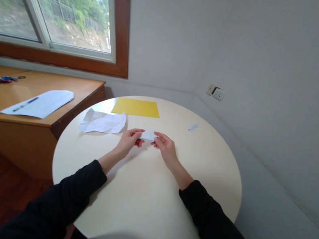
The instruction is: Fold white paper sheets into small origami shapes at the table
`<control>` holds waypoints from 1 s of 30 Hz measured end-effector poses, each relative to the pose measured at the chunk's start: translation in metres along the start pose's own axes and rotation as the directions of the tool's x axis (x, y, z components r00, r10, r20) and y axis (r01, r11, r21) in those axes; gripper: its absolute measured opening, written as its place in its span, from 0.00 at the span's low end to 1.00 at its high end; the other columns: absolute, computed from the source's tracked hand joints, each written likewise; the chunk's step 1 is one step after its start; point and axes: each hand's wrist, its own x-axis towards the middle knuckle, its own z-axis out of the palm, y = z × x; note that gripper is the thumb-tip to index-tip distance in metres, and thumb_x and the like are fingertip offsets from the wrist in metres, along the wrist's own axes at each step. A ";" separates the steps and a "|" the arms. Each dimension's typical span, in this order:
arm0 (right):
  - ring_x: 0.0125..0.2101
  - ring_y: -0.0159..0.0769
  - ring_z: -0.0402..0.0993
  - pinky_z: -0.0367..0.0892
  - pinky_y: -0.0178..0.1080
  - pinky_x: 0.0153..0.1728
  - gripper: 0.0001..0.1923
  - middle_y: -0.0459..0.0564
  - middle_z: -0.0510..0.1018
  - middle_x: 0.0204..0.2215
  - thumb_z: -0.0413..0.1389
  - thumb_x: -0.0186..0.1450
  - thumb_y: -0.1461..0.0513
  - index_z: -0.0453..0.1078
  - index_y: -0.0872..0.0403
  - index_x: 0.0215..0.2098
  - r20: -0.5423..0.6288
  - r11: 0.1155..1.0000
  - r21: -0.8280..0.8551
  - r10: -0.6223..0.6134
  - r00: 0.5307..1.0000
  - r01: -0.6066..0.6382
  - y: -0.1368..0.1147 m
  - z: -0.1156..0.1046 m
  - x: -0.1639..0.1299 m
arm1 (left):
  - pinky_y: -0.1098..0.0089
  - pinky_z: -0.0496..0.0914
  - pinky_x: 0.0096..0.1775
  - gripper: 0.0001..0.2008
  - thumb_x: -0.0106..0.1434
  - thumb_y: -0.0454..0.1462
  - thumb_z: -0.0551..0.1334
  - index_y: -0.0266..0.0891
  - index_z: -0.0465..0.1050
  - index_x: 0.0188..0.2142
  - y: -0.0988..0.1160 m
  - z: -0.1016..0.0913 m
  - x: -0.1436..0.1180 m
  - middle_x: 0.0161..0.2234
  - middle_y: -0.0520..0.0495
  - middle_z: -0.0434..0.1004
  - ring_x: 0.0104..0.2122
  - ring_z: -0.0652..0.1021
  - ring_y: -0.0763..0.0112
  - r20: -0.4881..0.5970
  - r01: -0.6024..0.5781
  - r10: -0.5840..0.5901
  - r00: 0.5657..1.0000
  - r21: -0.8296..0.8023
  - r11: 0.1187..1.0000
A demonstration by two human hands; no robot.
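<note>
Between my two hands is a small piece of folded white paper (148, 135), held just above the round table. My left hand (129, 141) pinches its left end with thumb and fingers. The right end is gripped in the same way by my right hand (165, 147). Only the middle of the folded paper shows; both ends are covered by fingers. Beyond my left hand lies a creased white sheet (103, 122), and behind that a flat yellow sheet (137, 107).
The round white table (145, 199) has a small folded paper scrap (193, 126) at its back right. A wooden desk (46, 79) on the left bears papers (46, 104), a pen (25, 104) and scissors (2, 79). Walls rise behind and to the right.
</note>
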 end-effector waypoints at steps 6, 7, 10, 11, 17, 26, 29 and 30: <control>0.32 0.34 0.73 0.68 0.37 0.33 0.19 0.50 0.76 0.35 0.58 0.51 0.59 0.71 0.54 0.41 0.026 0.998 0.058 0.024 0.999 -0.025 0.001 0.000 0.000 | 0.74 0.60 0.21 0.12 0.51 0.36 0.62 0.29 0.70 0.34 -0.001 -0.004 0.004 0.18 0.50 0.70 0.15 0.67 0.79 0.025 0.043 -0.040 0.999 -0.112 0.993; 0.33 0.34 0.73 0.68 0.38 0.34 0.19 0.51 0.76 0.36 0.58 0.51 0.60 0.71 0.54 0.42 0.028 0.998 0.061 0.026 0.999 -0.027 0.001 -0.001 0.000 | 0.75 0.60 0.21 0.12 0.50 0.36 0.63 0.29 0.71 0.34 -0.001 -0.004 0.004 0.18 0.50 0.70 0.16 0.67 0.79 0.035 0.049 -0.045 0.998 -0.129 0.990; 0.32 0.34 0.73 0.68 0.39 0.34 0.19 0.51 0.77 0.36 0.58 0.51 0.60 0.72 0.55 0.42 0.027 0.998 0.058 0.027 0.999 -0.028 0.000 -0.001 -0.001 | 0.76 0.61 0.22 0.13 0.49 0.37 0.65 0.30 0.72 0.33 0.000 -0.006 0.004 0.20 0.50 0.70 0.18 0.68 0.80 0.080 0.071 -0.058 0.995 -0.176 0.982; 0.31 0.34 0.74 0.68 0.39 0.34 0.19 0.51 0.77 0.36 0.58 0.51 0.60 0.72 0.55 0.41 0.025 0.998 0.054 0.025 0.999 -0.026 0.000 -0.001 -0.001 | 0.76 0.62 0.23 0.14 0.49 0.38 0.65 0.30 0.72 0.33 0.001 -0.006 0.003 0.21 0.49 0.70 0.18 0.68 0.80 0.108 0.079 -0.059 0.992 -0.184 0.980; 0.29 0.35 0.74 0.68 0.40 0.34 0.17 0.50 0.78 0.30 0.58 0.50 0.59 0.72 0.56 0.39 0.002 0.999 0.032 0.011 1.000 -0.011 0.001 0.000 -0.001 | 0.74 0.67 0.31 0.15 0.49 0.41 0.66 0.32 0.72 0.33 0.001 -0.005 0.000 0.26 0.48 0.72 0.24 0.71 0.78 0.263 0.096 -0.049 0.964 -0.168 0.981; 0.26 0.34 0.74 0.68 0.40 0.33 0.14 0.49 0.78 0.26 0.58 0.51 0.58 0.72 0.56 0.35 0.038 1.000 0.014 0.002 0.999 -0.002 0.002 0.003 -0.002 | 0.68 0.67 0.37 0.16 0.46 0.38 0.68 0.32 0.70 0.34 0.000 0.000 -0.004 0.32 0.45 0.74 0.32 0.74 0.71 0.224 0.020 -0.004 0.975 -0.069 0.997; 0.26 0.33 0.73 0.68 0.40 0.34 0.14 0.48 0.77 0.26 0.57 0.52 0.57 0.72 0.55 0.36 0.068 1.000 0.015 0.008 0.998 -0.009 0.003 0.003 -0.003 | 0.68 0.67 0.37 0.16 0.46 0.38 0.67 0.32 0.70 0.34 -0.005 -0.002 -0.002 0.31 0.45 0.74 0.31 0.74 0.71 0.223 -0.046 0.051 0.973 -0.026 0.999; 0.27 0.33 0.73 0.68 0.41 0.34 0.14 0.49 0.77 0.27 0.57 0.53 0.57 0.72 0.55 0.36 0.071 1.000 0.008 0.008 0.997 -0.008 0.004 0.003 -0.004 | 0.69 0.67 0.36 0.15 0.46 0.38 0.67 0.32 0.71 0.34 -0.007 -0.002 -0.001 0.31 0.45 0.74 0.31 0.74 0.71 0.221 -0.069 0.067 0.973 -0.001 0.998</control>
